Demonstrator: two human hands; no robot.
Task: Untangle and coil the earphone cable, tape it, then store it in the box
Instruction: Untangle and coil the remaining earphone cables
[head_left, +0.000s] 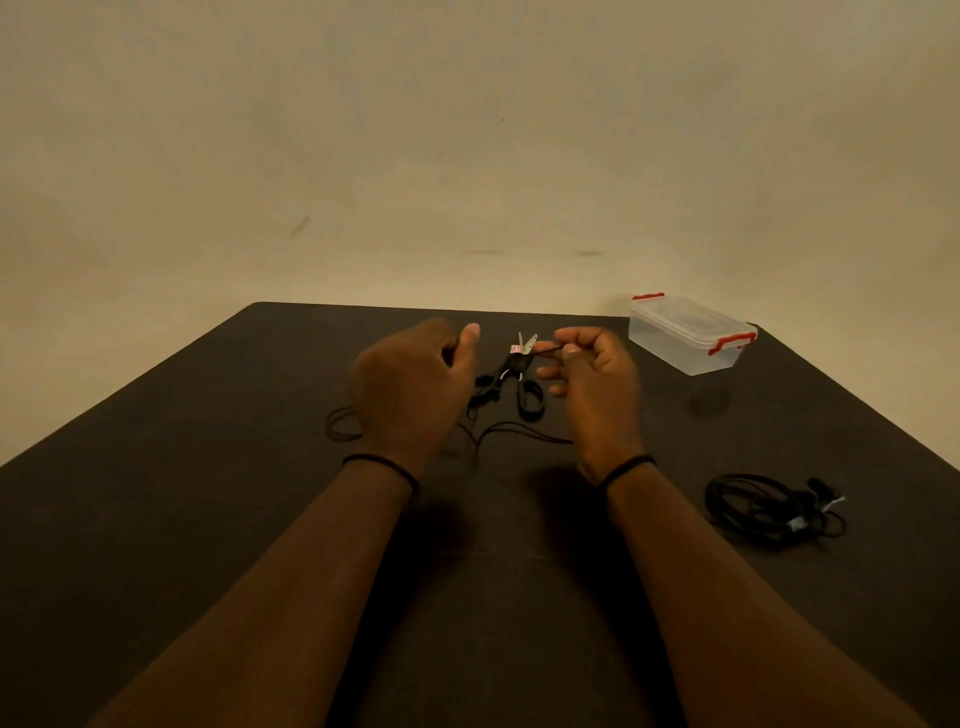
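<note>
Both hands are raised over the dark desk (208, 519), a little apart from each other. The right hand (592, 384) pinches a thin black stretch of the cable (514, 431) between thumb and forefinger, its other fingers loosely curled below. The left hand (415, 379) is seen from the back, thumb up and fingers curled toward the palm; cable strands run under and behind it, but whether it grips them I cannot tell. The rest of that cable lies slack on the desk — a small loop shows left of the left wrist, and several strands curve between the two wrists. Just beyond the hands, between them, lies a pair of scissors (524, 384) with black handles, its pale blades pointing away toward the far edge; dark strands lie beside the handles. The box (685, 338) is clear plastic with red clips and its lid on, standing at the far right corner of the desk, well apart from the hands. Near the right forearm lies a second cable (769, 509) — a black bundle gathered in loops, with a pale bit on its right side that is too small to make out. Each wrist wears a thin black band (379, 462). A plain beige wall (467, 130) rises behind the desk.
</note>
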